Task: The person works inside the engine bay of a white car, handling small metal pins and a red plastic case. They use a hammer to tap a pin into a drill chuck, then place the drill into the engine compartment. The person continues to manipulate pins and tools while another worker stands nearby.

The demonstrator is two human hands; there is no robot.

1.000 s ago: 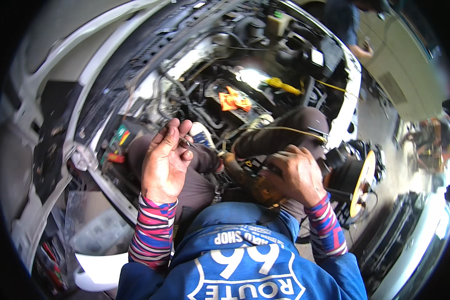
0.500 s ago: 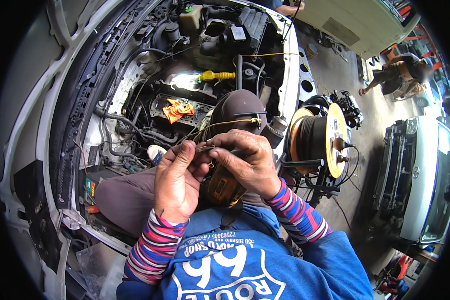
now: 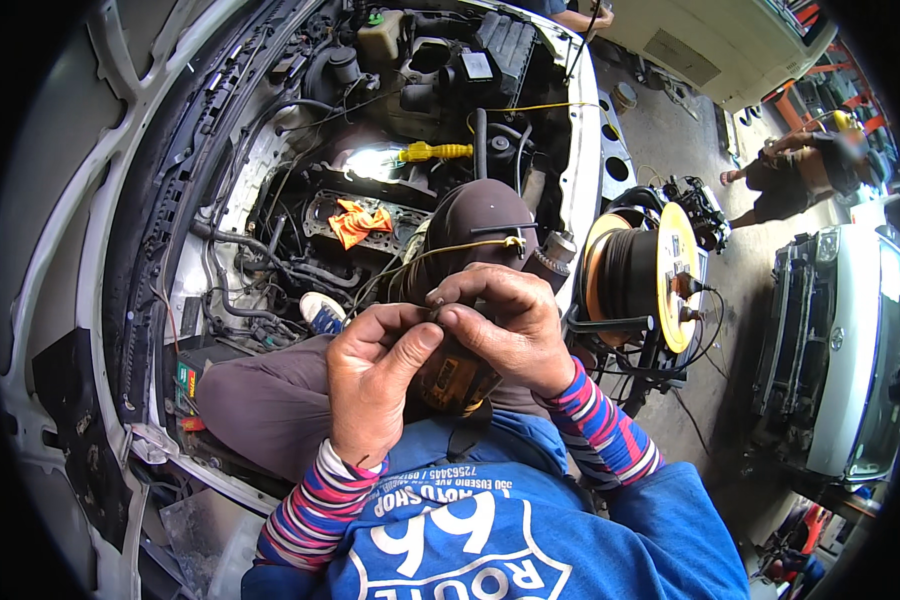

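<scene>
I pinched a small part (image 3: 435, 313) between my left hand (image 3: 372, 368) and right hand (image 3: 518, 338), over a yellow-and-black tool (image 3: 449, 382).

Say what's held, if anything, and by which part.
Left hand and right hand pinch a small piece at their fingertips; which part they grip is too small to tell.

Can pass quite freely to the left from the left hand (image 3: 375, 375), above the thigh (image 3: 265, 395). Straight forward from the right hand (image 3: 515, 330), blocked by the raised knee (image 3: 475, 207), with a yellow cord (image 3: 460, 247) and a dark bar (image 3: 502, 230) across it. To the right, passable only until the cable reel (image 3: 630, 275). Below both hands, obstructed by the yellow-black power tool (image 3: 452, 380). Open above the orange cloth (image 3: 358, 222); farther, hindered by the yellow lamp (image 3: 435, 151).
</scene>
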